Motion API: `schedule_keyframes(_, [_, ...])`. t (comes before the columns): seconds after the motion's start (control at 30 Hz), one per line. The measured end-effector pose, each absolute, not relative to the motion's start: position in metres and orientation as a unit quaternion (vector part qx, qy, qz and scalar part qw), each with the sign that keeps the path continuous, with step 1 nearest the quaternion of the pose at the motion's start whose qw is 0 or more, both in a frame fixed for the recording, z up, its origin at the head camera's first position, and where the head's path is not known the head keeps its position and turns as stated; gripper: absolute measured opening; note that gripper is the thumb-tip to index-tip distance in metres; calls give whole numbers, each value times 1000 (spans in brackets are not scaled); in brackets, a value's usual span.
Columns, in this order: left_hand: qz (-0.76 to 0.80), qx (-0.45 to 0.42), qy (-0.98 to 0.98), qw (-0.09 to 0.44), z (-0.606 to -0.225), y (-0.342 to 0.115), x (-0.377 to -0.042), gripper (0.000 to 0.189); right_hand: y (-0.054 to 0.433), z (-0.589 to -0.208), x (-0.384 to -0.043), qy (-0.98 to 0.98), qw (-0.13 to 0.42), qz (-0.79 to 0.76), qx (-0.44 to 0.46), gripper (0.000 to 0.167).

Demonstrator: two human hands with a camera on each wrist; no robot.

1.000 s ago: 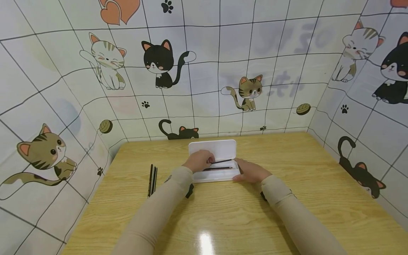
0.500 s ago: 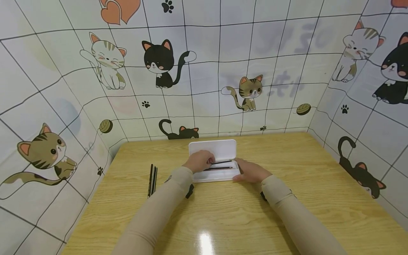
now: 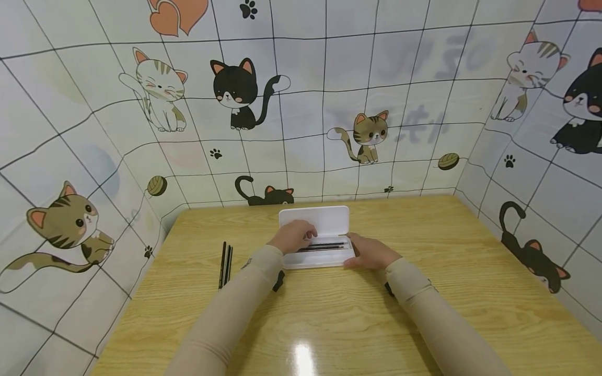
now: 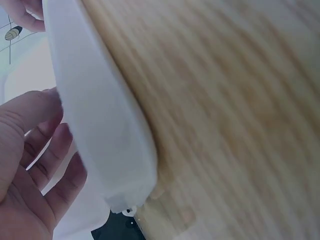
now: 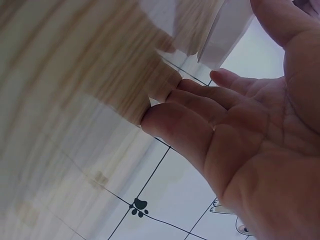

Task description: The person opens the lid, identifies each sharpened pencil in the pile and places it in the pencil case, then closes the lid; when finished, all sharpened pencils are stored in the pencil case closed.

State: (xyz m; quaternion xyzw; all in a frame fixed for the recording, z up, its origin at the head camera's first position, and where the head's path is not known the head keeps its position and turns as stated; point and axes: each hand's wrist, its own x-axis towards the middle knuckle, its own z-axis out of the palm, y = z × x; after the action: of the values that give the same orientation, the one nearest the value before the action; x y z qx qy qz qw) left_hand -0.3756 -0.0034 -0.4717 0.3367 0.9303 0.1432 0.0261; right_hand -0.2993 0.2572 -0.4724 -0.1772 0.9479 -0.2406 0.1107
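A white pencil case (image 3: 324,259) lies unfolded on the table, its lid (image 3: 331,221) tilted back. Inside it, several dark pencils (image 3: 324,246) lie side by side lengthwise. Over the case's left part is my left hand (image 3: 292,236), covering the pencils' left ends. In the left wrist view its fingers (image 4: 65,185) are loosely bent behind the case's white side wall (image 4: 102,115), with no pencil showing between them. At the case's right end rests my right hand (image 3: 374,253), thumb near its front corner. The right wrist view shows its fingers (image 5: 175,125) extended, fingertips at the tabletop.
Several more dark pencils (image 3: 226,265) lie on the wooden table (image 3: 357,318) to the left of the case, beside my left forearm. A cat-patterned wall covering (image 3: 301,120) encloses the table's back and sides.
The slanted pencil that my left fingers held has gone down beside the others in the case. My left fingers have let it go. My right hand has stayed put.
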Motion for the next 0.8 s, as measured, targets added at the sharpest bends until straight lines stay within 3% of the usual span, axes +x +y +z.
schedule_keyframes(0.8, [240, 334, 909, -70, -447, -47, -384, 23, 257, -474, -301, 948, 117, -239, -172, 93])
